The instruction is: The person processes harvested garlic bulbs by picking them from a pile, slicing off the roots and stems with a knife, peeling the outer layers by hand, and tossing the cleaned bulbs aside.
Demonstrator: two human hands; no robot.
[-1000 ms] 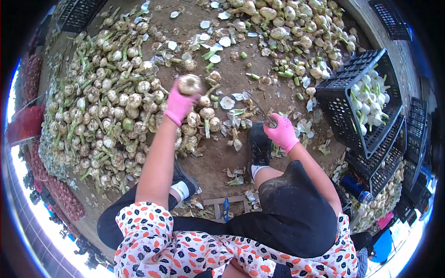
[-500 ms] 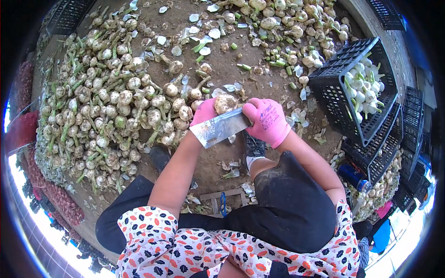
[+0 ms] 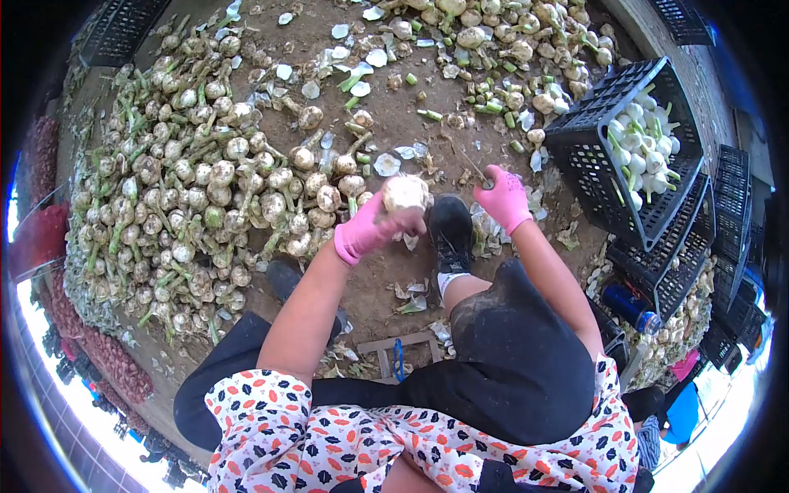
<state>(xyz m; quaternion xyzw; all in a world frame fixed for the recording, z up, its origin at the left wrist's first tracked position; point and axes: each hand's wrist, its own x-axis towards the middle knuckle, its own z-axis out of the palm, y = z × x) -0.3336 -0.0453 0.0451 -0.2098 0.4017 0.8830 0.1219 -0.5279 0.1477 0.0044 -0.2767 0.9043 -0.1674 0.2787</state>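
Observation:
My left hand [image 3: 371, 228], in a pink glove, is closed around a large garlic bulb [image 3: 405, 194] whose exposed side looks pale and peeled. Some of the fingers there are smeared by motion. To the right, my right hand [image 3: 503, 200], also gloved in pink, grips a broad-bladed knife [image 3: 472, 164]. Its blade is turned nearly edge-on and points up and left, apart from the bulb; the handle is mostly hidden in the fist. A round slice of peel [image 3: 386, 165] lies on the soil just above the left hand.
A big heap of dirty garlic bulbs [image 3: 197, 172] with stems covers the left; another pile [image 3: 518, 41] lies at the far right. A tilted black crate [image 3: 588, 172] holds cleaned white garlic [image 3: 645, 148]. More crates [image 3: 666, 271] and a blue can [image 3: 631, 308] are at right.
The knife has come away from the bulb, with my right hand moving right and the blade turning edge-on. My left hand has tilted the bulb, now showing a paler side.

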